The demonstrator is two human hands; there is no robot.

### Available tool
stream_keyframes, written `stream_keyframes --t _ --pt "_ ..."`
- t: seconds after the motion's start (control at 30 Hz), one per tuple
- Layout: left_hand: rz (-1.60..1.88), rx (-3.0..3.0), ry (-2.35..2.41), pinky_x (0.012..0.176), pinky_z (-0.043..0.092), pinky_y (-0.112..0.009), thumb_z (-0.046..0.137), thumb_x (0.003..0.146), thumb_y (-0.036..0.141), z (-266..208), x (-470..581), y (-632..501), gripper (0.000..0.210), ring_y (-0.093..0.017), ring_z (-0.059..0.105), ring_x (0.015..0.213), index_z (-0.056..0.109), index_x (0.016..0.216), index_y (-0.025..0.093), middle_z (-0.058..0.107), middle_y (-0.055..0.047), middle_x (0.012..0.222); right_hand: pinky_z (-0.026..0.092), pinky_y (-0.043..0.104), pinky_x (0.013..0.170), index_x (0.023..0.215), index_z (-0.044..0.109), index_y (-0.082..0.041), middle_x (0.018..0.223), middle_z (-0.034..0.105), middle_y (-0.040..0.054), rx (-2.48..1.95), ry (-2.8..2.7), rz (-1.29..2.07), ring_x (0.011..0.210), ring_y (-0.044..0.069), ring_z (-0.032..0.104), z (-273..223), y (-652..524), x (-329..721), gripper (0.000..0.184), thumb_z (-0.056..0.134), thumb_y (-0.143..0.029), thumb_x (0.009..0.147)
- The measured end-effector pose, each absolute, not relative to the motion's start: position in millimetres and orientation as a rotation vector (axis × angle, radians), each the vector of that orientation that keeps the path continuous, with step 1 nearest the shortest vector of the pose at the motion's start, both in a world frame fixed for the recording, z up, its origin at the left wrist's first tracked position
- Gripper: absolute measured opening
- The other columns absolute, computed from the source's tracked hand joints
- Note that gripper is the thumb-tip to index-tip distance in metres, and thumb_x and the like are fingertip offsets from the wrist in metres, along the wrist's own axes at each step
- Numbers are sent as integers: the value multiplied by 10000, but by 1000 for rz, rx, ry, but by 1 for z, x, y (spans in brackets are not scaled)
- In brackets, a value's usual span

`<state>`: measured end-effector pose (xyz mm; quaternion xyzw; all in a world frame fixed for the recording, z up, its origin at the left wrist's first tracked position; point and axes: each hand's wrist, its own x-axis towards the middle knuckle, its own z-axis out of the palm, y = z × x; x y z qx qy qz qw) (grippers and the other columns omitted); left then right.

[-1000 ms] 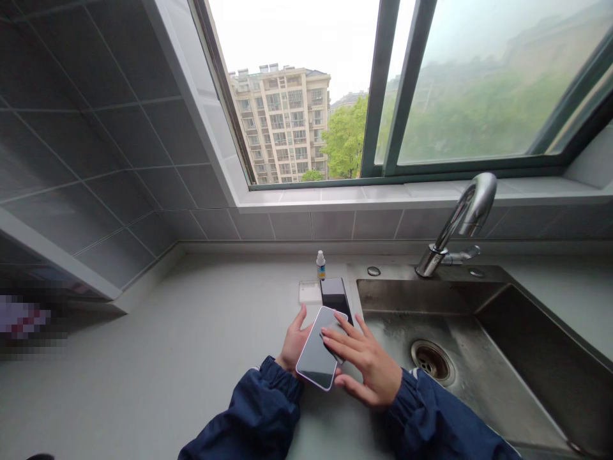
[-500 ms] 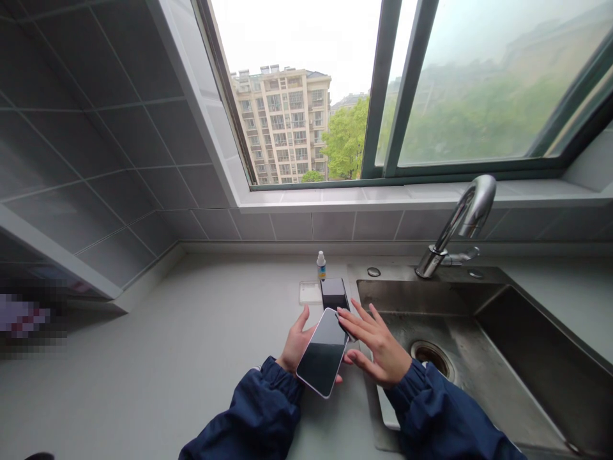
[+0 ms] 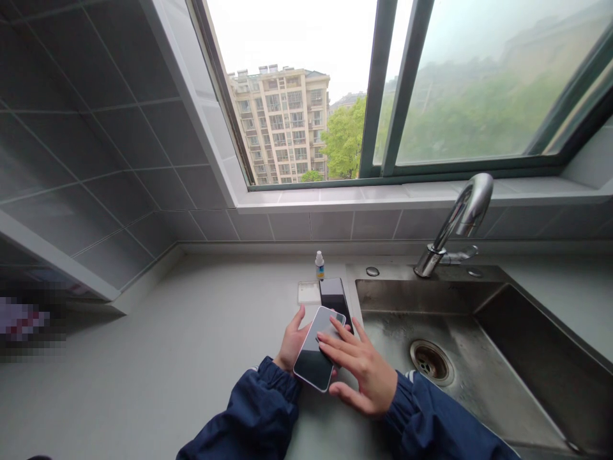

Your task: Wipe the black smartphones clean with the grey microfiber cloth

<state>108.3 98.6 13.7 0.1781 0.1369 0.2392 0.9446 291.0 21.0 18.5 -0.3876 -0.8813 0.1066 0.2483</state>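
Note:
My left hand supports a smartphone from beneath, its dark screen facing up. Its thumb lies along the left edge, and fingertips show past the right edge. Over the screen, my right hand rests its stretched fingers, with the thumb apart near the lower right corner. A small dark patch shows under those fingertips; I cannot make out what it is. Just beyond the held phone, a second dark smartphone lies on the counter. Touching its left side is a clear flat case. A small white-capped bottle stands behind them.
To the right is a steel sink with a drain and a curved chrome faucet. The pale counter stretches left to a tiled wall. A window stands partly open above the back edge.
My right hand has slid left and slightly down, from the phone's upper right edge onto the middle of its screen. The held phone has shifted slightly left.

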Motion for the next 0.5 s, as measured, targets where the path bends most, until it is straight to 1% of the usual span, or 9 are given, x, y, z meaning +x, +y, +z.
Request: stream_keyframes --t 0.1,0.2,0.3,0.4,0.5 --pt "477 311 294 914 431 -419 299 904 681 12 106 102 811 -315 646 1010 395 1455 94 627 -204 1230 -60 594 1181 1428 437 -177 1478 466 85 -993 -2413 316 1476 337 179 19 16 284 648 490 -564 912" --pt "508 308 313 911 424 -399 307 899 688 13 104 104 836 -309 645 1007 381 1457 70 614 -218 1253 -88 598 1177 1420 443 -167 1452 498 96 -919 -2410 319 1470 339 204 21 13 278 649 495 -561 908" --pt "536 332 338 885 429 -391 306 896 693 15 101 105 859 -301 655 955 376 1450 40 587 -242 1289 -103 579 1182 1418 441 -168 1450 503 84 -877 -2407 313 1469 326 216 23 9 274 644 500 -555 906" --pt "540 359 347 850 438 -404 316 877 717 17 100 105 881 -301 659 898 378 1450 51 522 -246 1376 -92 557 1193 1422 432 -177 1456 499 65 -864 -2407 314 1473 309 212 25 6 272 645 505 -554 903" --pt "527 354 346 819 447 -407 323 872 719 18 98 105 890 -298 649 896 384 1444 40 436 -244 1459 -58 551 1201 1430 422 -174 1451 505 68 -846 -2408 312 1474 303 212 25 4 270 647 501 -539 902"
